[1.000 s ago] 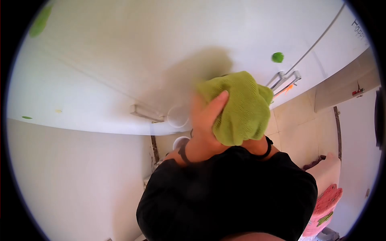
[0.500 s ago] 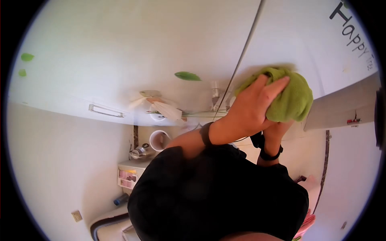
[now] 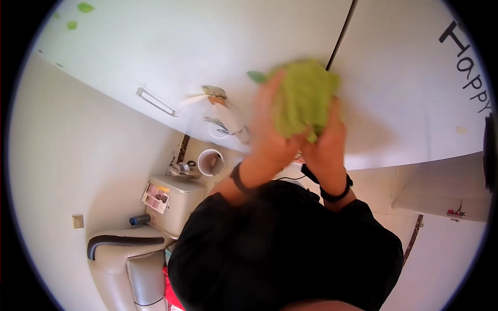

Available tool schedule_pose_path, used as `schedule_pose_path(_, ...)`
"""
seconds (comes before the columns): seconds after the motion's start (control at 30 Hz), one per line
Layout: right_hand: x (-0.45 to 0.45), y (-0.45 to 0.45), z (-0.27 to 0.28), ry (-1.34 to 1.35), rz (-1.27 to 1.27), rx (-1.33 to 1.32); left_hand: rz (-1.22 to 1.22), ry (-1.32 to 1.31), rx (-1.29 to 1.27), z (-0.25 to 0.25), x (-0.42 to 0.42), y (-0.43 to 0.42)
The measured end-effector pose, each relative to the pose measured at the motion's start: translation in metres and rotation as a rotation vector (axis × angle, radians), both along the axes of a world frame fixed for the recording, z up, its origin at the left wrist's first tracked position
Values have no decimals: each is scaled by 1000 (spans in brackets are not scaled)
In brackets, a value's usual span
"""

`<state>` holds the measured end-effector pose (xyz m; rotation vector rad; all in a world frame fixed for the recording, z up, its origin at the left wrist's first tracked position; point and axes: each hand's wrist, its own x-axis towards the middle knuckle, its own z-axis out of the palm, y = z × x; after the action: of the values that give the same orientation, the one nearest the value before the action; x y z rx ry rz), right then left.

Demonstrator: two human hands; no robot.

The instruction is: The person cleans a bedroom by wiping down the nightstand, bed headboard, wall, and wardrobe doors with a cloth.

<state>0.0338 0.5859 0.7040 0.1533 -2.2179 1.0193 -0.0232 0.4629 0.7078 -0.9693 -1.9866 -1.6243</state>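
A bunched green cloth [image 3: 306, 98] is against a white panelled surface [image 3: 404, 88], close to the dark seam between two panels. My left hand [image 3: 270, 132], blurred by motion, grips the cloth along its left side. From the lower right, my right hand [image 3: 331, 145] holds it too, fingers against its edge. The cloth hides parts of both hands' fingers. A green leaf decal [image 3: 256, 76] shows just left of the cloth.
Black "Happy" lettering [image 3: 464, 62] marks the panel at right. On the left are a pale handle [image 3: 155, 101], an open white bin [image 3: 211, 163], a metal kettle [image 3: 181, 170], a small cabinet [image 3: 184, 199] and a beige sofa [image 3: 111, 269]. A wall socket [image 3: 78, 222] is at far left.
Both hands and the green cloth have moved left, from the right-hand panel to across the seam. The right hand, mostly hidden before, now shows beside the cloth. The view has tilted.
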Motion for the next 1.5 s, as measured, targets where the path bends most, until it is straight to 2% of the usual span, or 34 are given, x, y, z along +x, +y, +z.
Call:
schedule_pose_path(0.07,-14,-30,12,-158,47,-86,111,-39,152,7,-1,-12)
schedule_pose_path(0.1,-21,-41,14,-125,90,-118,171,-28,245,10,-2,-16)
schedule_pose_path(0.2,-27,-57,14,-108,143,-184,258,-15,217,2,-8,-27)
schedule_pose_path(0.23,-25,-58,18,-151,115,-185,294,100,108,-1,-12,-29)
schedule_pose_path(0.27,-21,-59,21,-198,85,-186,251,93,134,1,-12,-27)
schedule_pose_path(0.33,-15,-52,25,-52,8,-172,171,77,189,5,-8,-15)
schedule_pose_path(0.37,-11,-47,29,26,-24,-159,44,52,305,9,-7,-6)
schedule_pose_path(0.47,5,-28,35,112,-61,-276,-76,4,216,21,3,15)
schedule_pose_path(0.57,10,-7,22,193,-62,-252,22,211,58,33,15,25)
schedule_pose_path(0.67,6,-12,15,216,-79,-189,70,204,76,21,14,26)
schedule_pose_path(0.8,0,-21,7,112,-77,-137,74,65,87,8,11,12)
schedule_pose_path(1.07,-3,-25,-3,127,-97,-33,78,-86,180,7,18,11)
schedule_pose_path(1.27,12,9,-8,123,-80,-34,149,94,208,9,31,43)
schedule_pose_path(1.37,23,21,9,121,-62,-38,147,50,212,15,34,58)
schedule_pose_path(1.5,41,55,12,165,-153,-183,97,246,134,35,52,90)
